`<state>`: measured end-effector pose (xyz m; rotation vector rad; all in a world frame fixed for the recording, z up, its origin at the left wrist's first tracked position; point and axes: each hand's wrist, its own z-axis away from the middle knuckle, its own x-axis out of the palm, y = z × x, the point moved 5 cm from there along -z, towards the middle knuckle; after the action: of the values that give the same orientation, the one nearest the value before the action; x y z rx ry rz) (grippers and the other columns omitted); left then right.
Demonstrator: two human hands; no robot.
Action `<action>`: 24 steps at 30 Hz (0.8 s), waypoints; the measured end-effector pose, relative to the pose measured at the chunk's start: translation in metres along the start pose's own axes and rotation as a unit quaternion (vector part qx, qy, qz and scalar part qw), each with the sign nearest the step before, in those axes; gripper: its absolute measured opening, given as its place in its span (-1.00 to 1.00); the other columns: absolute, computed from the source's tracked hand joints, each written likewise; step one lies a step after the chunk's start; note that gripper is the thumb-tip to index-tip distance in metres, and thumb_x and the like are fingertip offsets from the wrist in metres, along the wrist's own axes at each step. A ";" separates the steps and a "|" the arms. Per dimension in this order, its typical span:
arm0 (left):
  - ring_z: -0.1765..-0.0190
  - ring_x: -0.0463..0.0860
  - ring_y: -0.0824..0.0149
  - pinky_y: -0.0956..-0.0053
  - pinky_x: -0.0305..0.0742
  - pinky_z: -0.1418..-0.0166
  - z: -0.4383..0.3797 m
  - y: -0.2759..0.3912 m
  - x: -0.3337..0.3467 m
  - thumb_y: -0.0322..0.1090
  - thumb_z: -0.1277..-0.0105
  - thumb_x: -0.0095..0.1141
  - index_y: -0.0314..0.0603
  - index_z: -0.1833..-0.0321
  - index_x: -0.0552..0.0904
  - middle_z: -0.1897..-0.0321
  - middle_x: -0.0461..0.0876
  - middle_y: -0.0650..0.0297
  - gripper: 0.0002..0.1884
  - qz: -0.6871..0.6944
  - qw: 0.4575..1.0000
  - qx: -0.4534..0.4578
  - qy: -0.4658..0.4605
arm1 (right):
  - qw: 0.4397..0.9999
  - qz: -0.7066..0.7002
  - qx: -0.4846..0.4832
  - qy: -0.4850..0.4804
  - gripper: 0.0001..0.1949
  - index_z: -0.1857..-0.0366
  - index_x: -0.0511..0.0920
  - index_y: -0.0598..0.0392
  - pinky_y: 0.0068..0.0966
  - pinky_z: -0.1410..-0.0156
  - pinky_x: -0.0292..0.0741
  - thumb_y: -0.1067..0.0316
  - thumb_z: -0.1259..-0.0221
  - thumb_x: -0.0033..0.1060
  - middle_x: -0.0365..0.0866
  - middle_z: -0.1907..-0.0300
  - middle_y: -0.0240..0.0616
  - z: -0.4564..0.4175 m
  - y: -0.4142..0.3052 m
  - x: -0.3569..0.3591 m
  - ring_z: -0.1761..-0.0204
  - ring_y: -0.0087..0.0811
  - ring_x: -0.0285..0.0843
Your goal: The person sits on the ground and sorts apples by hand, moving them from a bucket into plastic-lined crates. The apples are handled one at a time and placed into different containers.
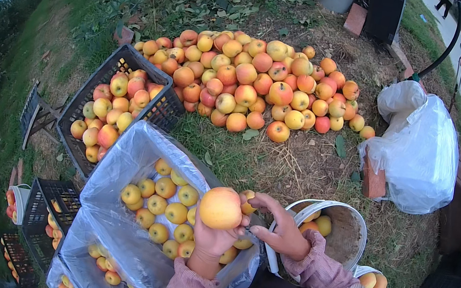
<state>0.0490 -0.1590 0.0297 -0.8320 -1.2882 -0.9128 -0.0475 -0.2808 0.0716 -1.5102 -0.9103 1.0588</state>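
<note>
A large yellow-red apple (221,208) rests in my left hand (214,238), with the palm under it and the fingers curled round its right side. Just behind it is a second, smaller apple (248,201). The fingertips of my right hand (287,230) reach this second apple, its thumb held apart; which hand bears its weight I cannot tell. Below both hands stands a crate lined with clear plastic film (110,197). Yellow apples (176,213) lie in rows on its bottom, partly hidden by my left forearm.
Beyond lies a heap of apples (246,82) on the ground. A black plastic crate of apples (113,114) stands at left. White buckets with apples (344,233) are at right, near a plastic-wrapped bundle (423,150) and a brick (373,176). More crates (45,208) stand lower left.
</note>
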 end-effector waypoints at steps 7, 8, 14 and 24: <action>0.30 0.56 0.15 0.32 0.48 0.29 0.011 0.006 -0.002 0.15 -0.47 -0.08 -0.13 -0.43 0.35 -0.22 0.47 0.11 -0.37 0.099 0.993 -0.005 -0.067 | 0.999 0.034 -0.011 -0.012 -0.40 -0.36 0.34 0.18 -0.29 -0.35 0.42 0.24 -0.27 0.31 0.57 -0.18 -0.08 0.000 0.002 -0.003 -0.24 -0.20 0.54; 0.34 0.51 0.23 0.34 0.44 0.27 0.011 0.006 0.000 0.16 -0.47 -0.10 -0.11 -0.45 0.34 -0.22 0.46 0.16 -0.36 0.108 0.990 -0.011 -0.086 | 0.999 0.042 -0.010 -0.018 -0.42 -0.34 0.37 0.18 -0.29 -0.34 0.43 0.24 -0.27 0.31 0.57 -0.17 -0.07 -0.002 -0.001 -0.005 -0.23 -0.18 0.54; 0.34 0.51 0.28 0.40 0.43 0.28 0.035 0.031 -0.014 0.22 -0.38 0.01 -0.08 -0.43 0.36 -0.18 0.47 0.16 -0.30 0.136 0.985 0.034 -0.095 | 0.989 0.135 -0.034 -0.038 -0.50 -0.22 0.48 0.20 -0.25 -0.29 0.47 0.32 -0.18 0.34 0.59 -0.11 0.00 -0.013 -0.013 0.017 -0.18 -0.04 0.56; -0.07 0.66 0.04 0.23 0.62 -0.01 0.239 0.278 -0.015 0.19 -0.46 -0.09 -0.08 -0.33 0.50 -0.13 0.62 0.08 -0.41 -0.128 0.846 0.485 0.178 | 0.981 0.191 -0.006 0.001 -0.59 -0.08 0.52 0.27 -0.22 -0.24 0.44 0.44 -0.09 0.23 0.60 0.04 0.03 0.005 0.006 0.032 -0.03 -0.01 0.56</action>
<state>0.2009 0.1752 0.0373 0.3060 -1.3156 -0.4572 -0.0420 -0.2500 0.0597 -1.7389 -0.6365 1.3255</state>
